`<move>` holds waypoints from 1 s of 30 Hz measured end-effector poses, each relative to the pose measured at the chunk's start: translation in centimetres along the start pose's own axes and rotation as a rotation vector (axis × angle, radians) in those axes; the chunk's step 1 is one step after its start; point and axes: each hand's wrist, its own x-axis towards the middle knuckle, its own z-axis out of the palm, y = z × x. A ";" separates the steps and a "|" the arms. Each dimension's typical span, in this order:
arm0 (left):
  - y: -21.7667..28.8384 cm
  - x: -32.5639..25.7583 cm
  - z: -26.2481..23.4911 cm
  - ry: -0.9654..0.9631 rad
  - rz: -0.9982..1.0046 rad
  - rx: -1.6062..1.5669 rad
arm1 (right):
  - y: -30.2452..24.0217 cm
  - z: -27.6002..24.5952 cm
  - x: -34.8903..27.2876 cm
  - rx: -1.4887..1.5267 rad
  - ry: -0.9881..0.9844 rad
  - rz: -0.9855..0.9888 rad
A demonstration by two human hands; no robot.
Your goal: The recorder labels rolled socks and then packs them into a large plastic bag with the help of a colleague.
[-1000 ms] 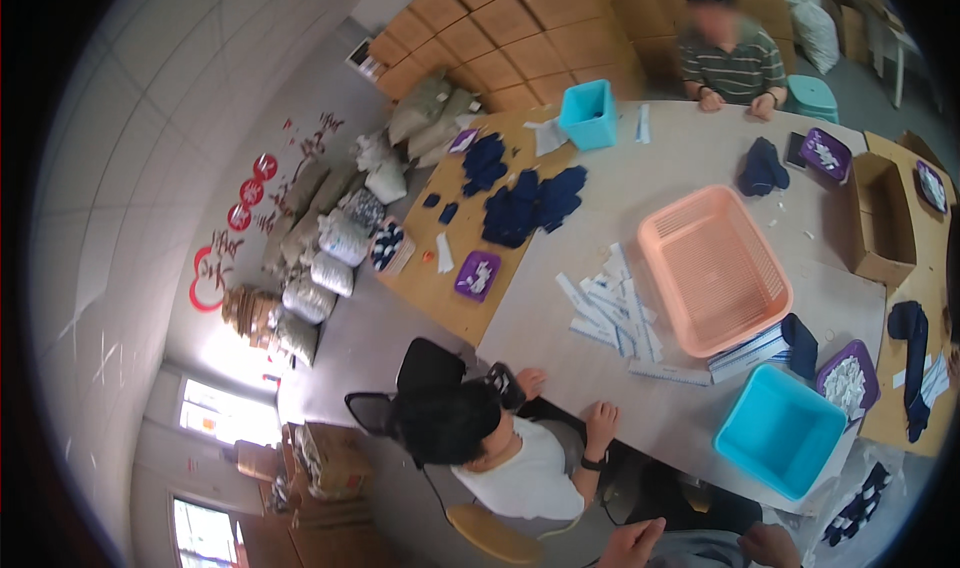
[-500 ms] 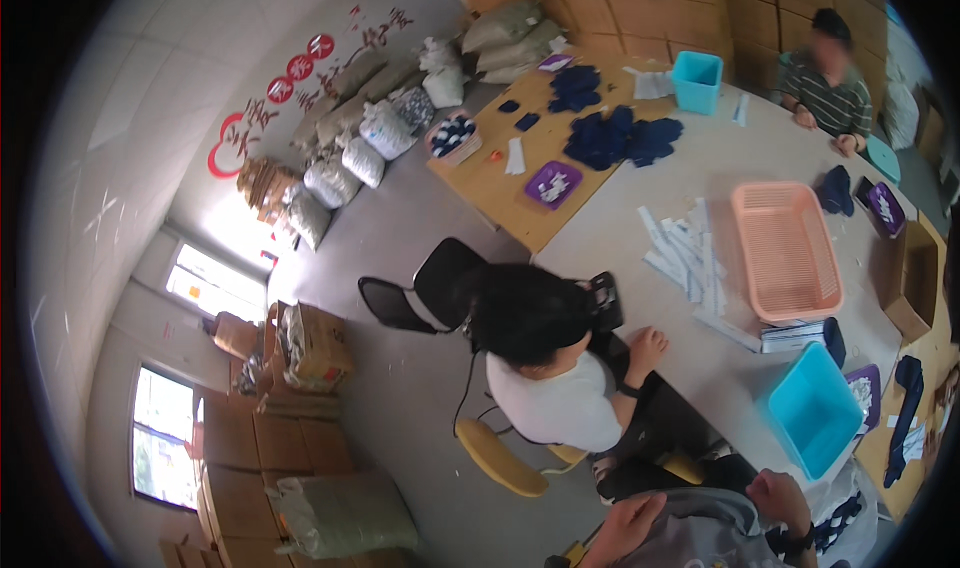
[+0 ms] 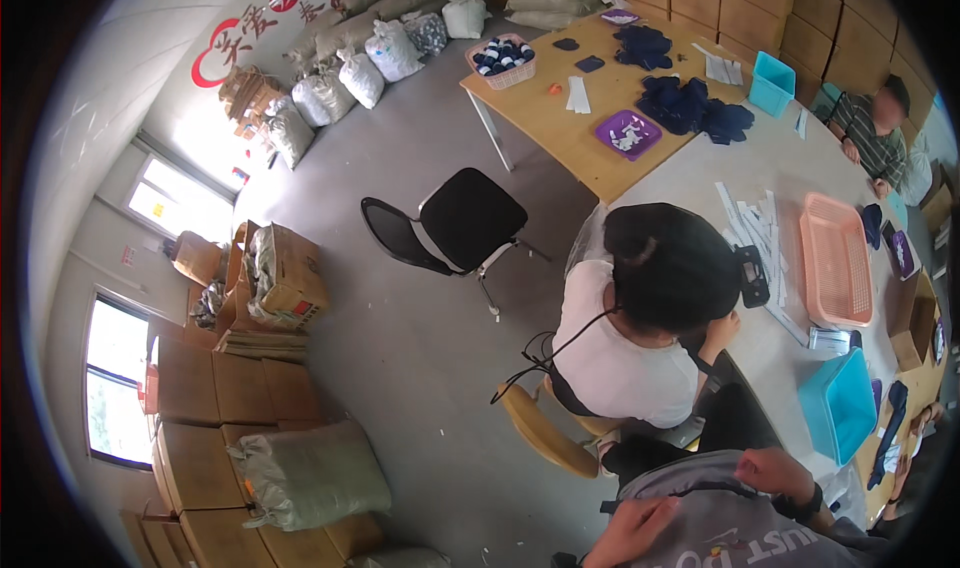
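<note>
Covering the wearer's front, a grey shirt (image 3: 715, 513) shows on the near side of the turquoise tub (image 3: 838, 405), to its left. At the shirt, the left hand (image 3: 635, 530) is the one farther from the tub, its fingers bent and close together. The right hand (image 3: 775, 471), nearer the tub, has its fingers curled in; whether either hand pinches cloth, I cannot tell. Left of the tub sits a co-worker in white (image 3: 630, 378). Beyond the tub stand a pink basket (image 3: 838, 258) and, to the right, a cardboard box (image 3: 912, 320); white strips (image 3: 773, 230) lie beyond it leftward, navy cloth pieces (image 3: 675, 105) much farther off.
</note>
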 end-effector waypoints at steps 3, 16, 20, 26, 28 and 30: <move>1.8 2.1 -2.2 -0.028 -0.110 -0.069 | -2.2 -1.0 1.8 -0.095 -0.040 -0.012; 8.8 1.8 -10.7 -0.251 -0.502 -0.269 | -6.6 0.4 5.8 -0.180 -0.133 -0.144; 8.8 1.0 -12.0 -0.183 -0.476 -0.276 | -6.7 2.3 4.5 -0.170 -0.158 -0.111; 11.5 2.2 -10.2 -0.099 -0.552 -0.244 | -5.1 3.0 5.2 -0.133 -0.141 -0.143; 11.9 1.4 -9.3 0.034 -0.607 -0.289 | -4.5 3.6 5.5 -0.111 -0.127 -0.145; 12.3 1.0 -8.6 0.158 -0.654 -0.326 | -4.1 3.8 5.5 -0.085 -0.102 -0.141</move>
